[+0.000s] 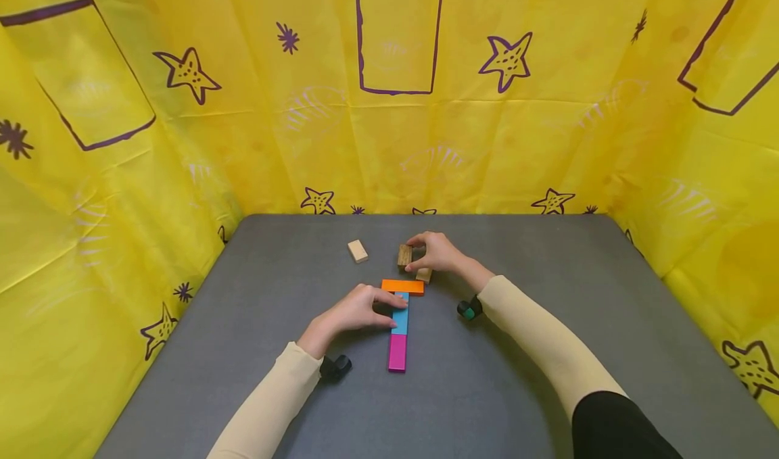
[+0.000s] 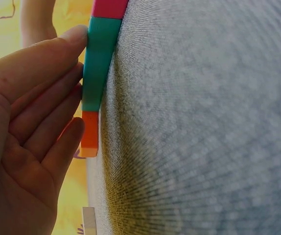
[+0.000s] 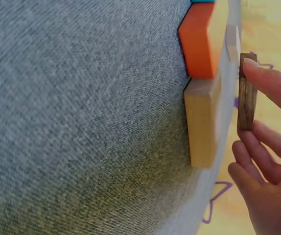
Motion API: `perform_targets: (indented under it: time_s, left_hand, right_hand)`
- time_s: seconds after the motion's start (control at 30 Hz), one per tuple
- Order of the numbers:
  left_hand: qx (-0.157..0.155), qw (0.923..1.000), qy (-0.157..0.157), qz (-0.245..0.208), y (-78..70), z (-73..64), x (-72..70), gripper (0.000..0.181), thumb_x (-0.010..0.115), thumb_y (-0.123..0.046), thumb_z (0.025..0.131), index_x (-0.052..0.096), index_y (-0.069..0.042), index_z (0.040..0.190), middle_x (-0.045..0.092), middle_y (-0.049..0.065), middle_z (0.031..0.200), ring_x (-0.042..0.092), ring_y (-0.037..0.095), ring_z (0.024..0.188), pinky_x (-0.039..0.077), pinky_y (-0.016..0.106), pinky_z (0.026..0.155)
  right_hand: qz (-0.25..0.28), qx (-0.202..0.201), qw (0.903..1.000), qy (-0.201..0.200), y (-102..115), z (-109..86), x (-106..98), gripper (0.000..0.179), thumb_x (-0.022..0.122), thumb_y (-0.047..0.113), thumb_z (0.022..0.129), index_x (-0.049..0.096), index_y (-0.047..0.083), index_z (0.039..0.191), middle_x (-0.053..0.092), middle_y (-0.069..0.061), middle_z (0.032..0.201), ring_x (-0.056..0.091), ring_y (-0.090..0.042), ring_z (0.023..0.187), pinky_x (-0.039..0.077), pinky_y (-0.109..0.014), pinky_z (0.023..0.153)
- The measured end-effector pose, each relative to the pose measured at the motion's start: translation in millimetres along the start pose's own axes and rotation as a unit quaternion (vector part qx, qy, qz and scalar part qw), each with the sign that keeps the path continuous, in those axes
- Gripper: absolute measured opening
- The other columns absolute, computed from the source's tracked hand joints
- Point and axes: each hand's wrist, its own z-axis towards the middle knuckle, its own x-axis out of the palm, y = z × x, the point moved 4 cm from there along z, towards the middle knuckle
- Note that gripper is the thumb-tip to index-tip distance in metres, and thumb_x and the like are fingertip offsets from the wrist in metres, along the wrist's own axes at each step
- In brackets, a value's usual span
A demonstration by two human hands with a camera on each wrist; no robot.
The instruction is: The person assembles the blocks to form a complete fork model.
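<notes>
A dark brown wooden block [image 1: 404, 257] is pinched by its ends between the thumb and fingers of my right hand [image 1: 441, 251]. In the right wrist view, that brown block [image 3: 247, 93] is held up off the table. My left hand [image 1: 356, 310] touches a blue block [image 1: 400, 320] with its fingertips, the fingers fairly straight. The blue block lies in line with a magenta block [image 1: 397, 355]. Across its far end sits an orange block [image 1: 402, 286]. Partly behind my right hand, a light wooden block [image 1: 425, 276] lies close to the orange one's right end.
Another pale wooden block [image 1: 358, 251] lies by itself toward the back of the grey table [image 1: 505, 391]. A yellow patterned cloth [image 1: 402, 155] hangs behind the table and along both sides. Each wrist carries a small black camera [image 1: 336, 368].
</notes>
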Motion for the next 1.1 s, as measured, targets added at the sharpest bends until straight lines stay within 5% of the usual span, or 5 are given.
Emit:
perform_targets:
  time_s: [0.3, 1.1]
  left_hand:
    - [-0.001, 1.0, -0.001, -0.003, 0.5, -0.2, -0.3, 0.042, 0.078, -0.028, 0.078, 0.069, -0.024, 0.119, 0.066, -0.018, 0.116, 0.056, 0.002, 0.115, 0.044, 0.032, 0.102]
    - [0.008, 1.0, 0.002, -0.001, 1.6, -0.2, 0.1, 0.043, 0.077, -0.03, 0.079, 0.068, -0.025, 0.12, 0.064, -0.02, 0.117, 0.055, 0.001, 0.116, 0.044, 0.031, 0.102]
  right_hand:
    - [-0.006, -0.022, 0.9997, 0.002, 9.7, -4.4, 0.0, 0.06, 0.083, 0.037, 0.071, 0.064, 0.007, 0.12, 0.065, -0.01, 0.119, 0.059, -0.027, 0.11, 0.048, -0.042, 0.096]
    - [-0.009, -0.006, 0.9999, 0.012, 6.0, -11.5, 8.8, 0.061, 0.083, 0.04, 0.07, 0.066, 0.009, 0.119, 0.066, -0.009, 0.117, 0.059, -0.025, 0.109, 0.048, -0.041, 0.096]
